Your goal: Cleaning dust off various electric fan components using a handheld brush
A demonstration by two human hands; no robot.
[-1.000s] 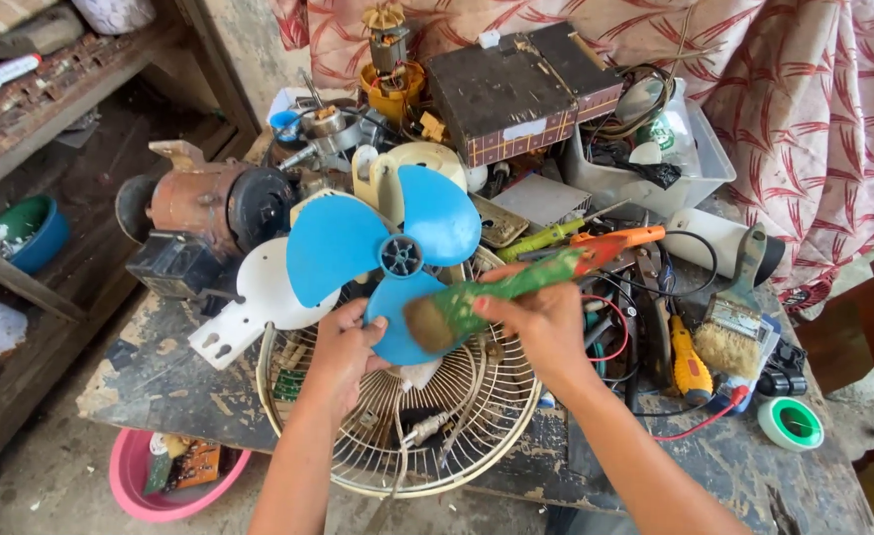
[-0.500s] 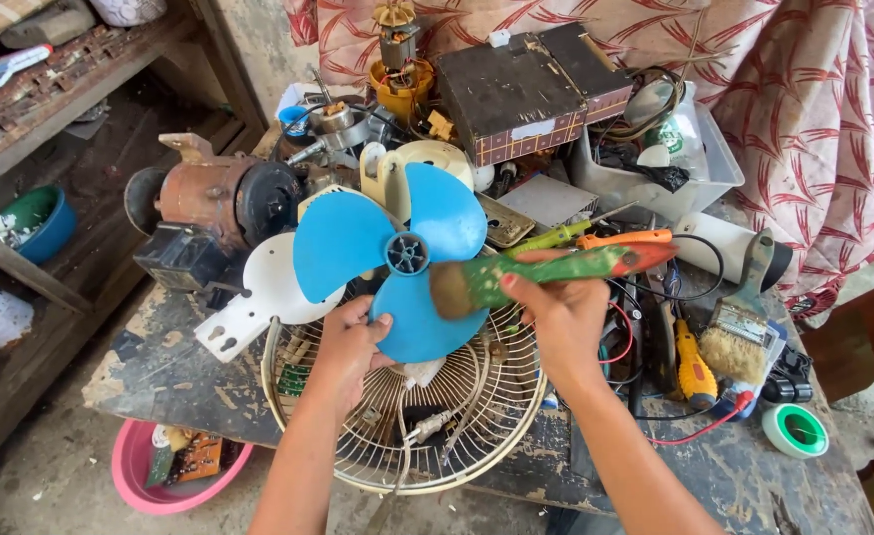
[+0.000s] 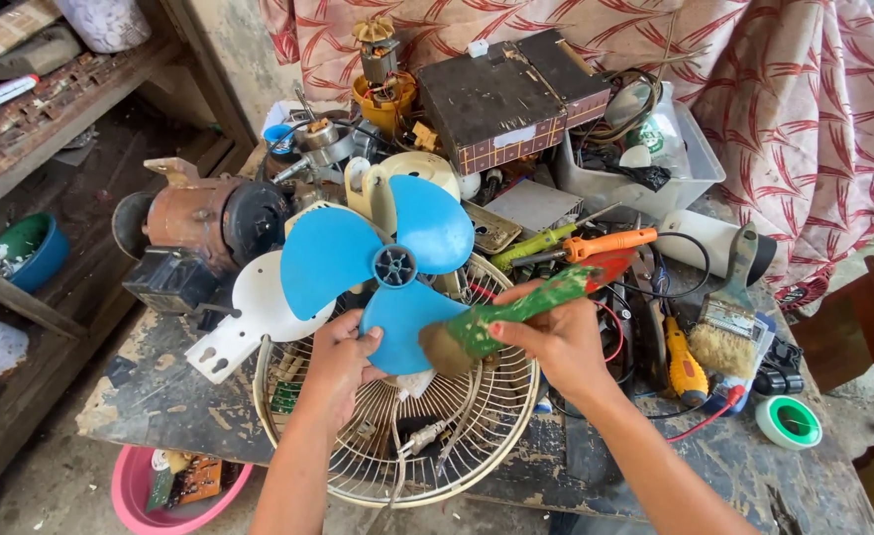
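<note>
Head view over cluttered workbench (image 3: 160,406): our left hand (image 3: 338,362) clamped on lower edge of blue three-bladed plastic fan blade (image 3: 382,267), held above round cream wire fan guard (image 3: 397,436) lying flat on bench. Our right hand (image 3: 556,337) closed around green-and-red handled paintbrush (image 3: 516,312), bristles touching lowest blade. Just right of our brush: orange-handled screwdriver (image 3: 596,244), second worn paintbrush (image 3: 729,322). Rusty brown electric motor (image 3: 204,218) sits left of fan blade. Pink plastic basin (image 3: 174,485) on floor below bench.
</note>
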